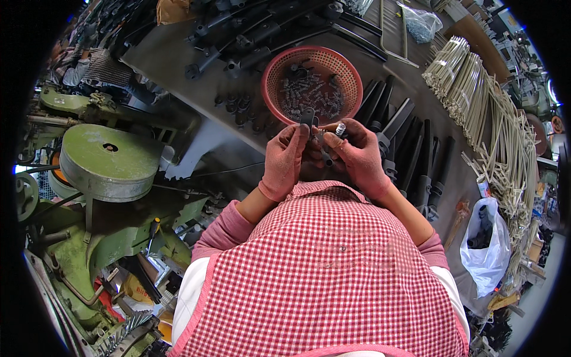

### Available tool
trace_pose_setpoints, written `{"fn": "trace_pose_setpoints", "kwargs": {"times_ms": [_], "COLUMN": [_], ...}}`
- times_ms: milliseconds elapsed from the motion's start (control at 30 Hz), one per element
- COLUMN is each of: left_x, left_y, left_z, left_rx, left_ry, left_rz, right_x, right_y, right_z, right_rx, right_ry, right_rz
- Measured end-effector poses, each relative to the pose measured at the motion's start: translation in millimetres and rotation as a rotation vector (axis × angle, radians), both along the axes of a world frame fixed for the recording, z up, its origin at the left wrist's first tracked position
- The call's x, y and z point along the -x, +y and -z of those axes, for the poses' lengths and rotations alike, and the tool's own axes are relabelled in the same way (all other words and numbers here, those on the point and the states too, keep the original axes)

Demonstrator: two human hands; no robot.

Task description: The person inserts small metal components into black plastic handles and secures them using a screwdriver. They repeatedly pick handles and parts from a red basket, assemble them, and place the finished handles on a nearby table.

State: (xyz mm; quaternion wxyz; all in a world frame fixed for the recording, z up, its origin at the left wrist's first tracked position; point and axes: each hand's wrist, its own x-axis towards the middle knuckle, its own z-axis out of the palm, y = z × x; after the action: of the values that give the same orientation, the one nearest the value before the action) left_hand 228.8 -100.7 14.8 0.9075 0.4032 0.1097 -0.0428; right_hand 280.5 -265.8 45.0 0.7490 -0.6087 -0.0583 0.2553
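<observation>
In front of my chest, both hands, in pink gloves, work close together at the near side of a red perforated basket. My left hand (282,162) pinches a dark flat lever-like piece (307,116) with a rounded end that points up. My right hand (364,156) is closed with a small metal coil spring (340,129) between thumb and fingers. Between the hands shows another dark part (326,158), partly hidden by the fingers; which hand bears it I cannot tell. The red basket (265,89) holds many small springs (309,95) and a few dark parts.
Black tubular parts (423,160) lie to the right, with more (256,38) at the back. Long pale rods (493,119) are heaped far right, above a white plastic bag (496,238). A green machine (107,157) with a round drum stands left. Small dark cylinders (238,104) stand left of the basket.
</observation>
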Motion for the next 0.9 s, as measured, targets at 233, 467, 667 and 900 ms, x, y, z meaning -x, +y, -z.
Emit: {"fn": "trace_pose_setpoints", "kwargs": {"times_ms": [233, 467, 667, 900], "left_x": [15.0, 40.2, 49.7, 47.5], "left_y": [2.2, 8.9, 8.9, 21.6], "left_z": [21.8, 46.0, 74.2, 73.8], "left_rx": [-0.282, -0.149, -0.35, -0.139], "left_ry": [-0.171, -0.03, -0.018, 0.124], "left_rz": [0.0, 0.05, 0.009, -0.097], "right_x": [3.6, 13.9, 12.0, 7.4], "right_y": [0.4, 7.8, 19.4, 30.7], "right_z": [5.2, 28.3, 54.6, 61.4], "right_rx": [0.126, 0.187, 0.543, 0.237], "right_ry": [0.041, 0.043, -0.222, 0.097], "right_rz": [-0.09, -0.149, -0.335, -0.255]}}
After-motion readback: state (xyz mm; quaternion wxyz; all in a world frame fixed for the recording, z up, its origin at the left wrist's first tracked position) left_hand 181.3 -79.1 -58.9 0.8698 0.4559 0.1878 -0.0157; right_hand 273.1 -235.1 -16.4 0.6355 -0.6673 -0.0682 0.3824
